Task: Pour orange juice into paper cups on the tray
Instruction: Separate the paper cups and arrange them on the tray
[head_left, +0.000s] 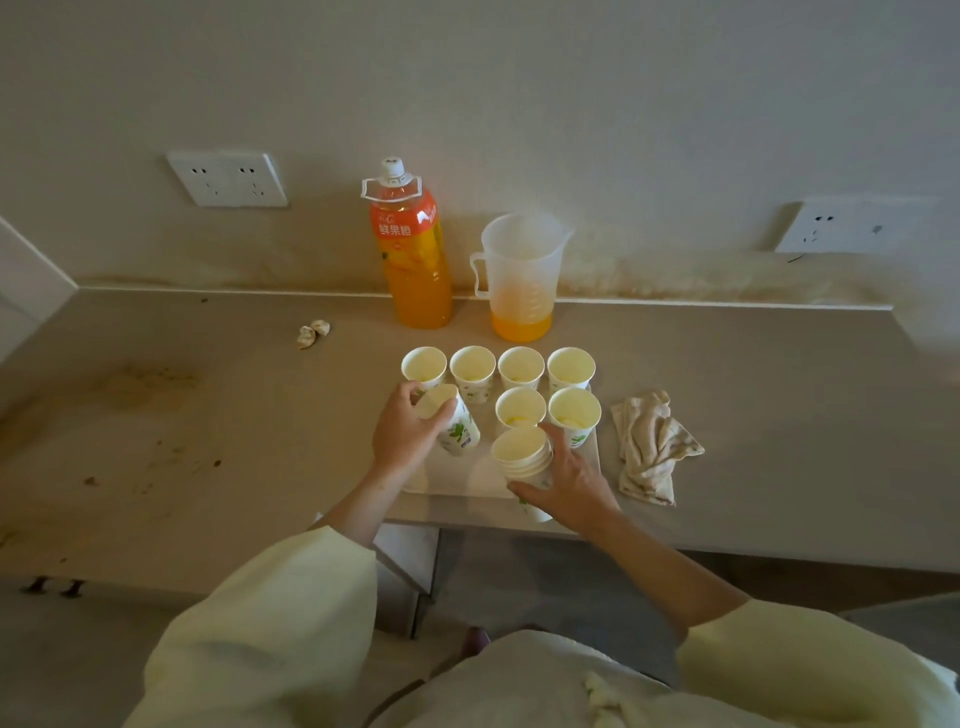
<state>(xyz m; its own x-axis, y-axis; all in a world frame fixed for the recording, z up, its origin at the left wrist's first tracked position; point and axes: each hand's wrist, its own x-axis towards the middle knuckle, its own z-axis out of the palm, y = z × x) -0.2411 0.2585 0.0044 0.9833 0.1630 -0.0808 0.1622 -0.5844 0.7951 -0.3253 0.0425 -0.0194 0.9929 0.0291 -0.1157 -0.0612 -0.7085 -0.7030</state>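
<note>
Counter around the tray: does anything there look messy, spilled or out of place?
Yes. Brown stains mark the counter left of the tray, a crumpled scrap lies near the juice bottle, and a rumpled cloth sits right of the tray. The left hand holds one cup tilted. No spilled juice shows.

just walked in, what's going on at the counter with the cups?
A person is setting out paper cups on the tray. The left hand holds one tilted cup at the tray's left side; the right hand holds a stack of nested cups at its front. Six upright cups stand on the tray, some seemingly with a little juice. Behind, the capped juice bottle and a jug holding a little juice stand untouched. A cloth lies right of the tray.
</note>
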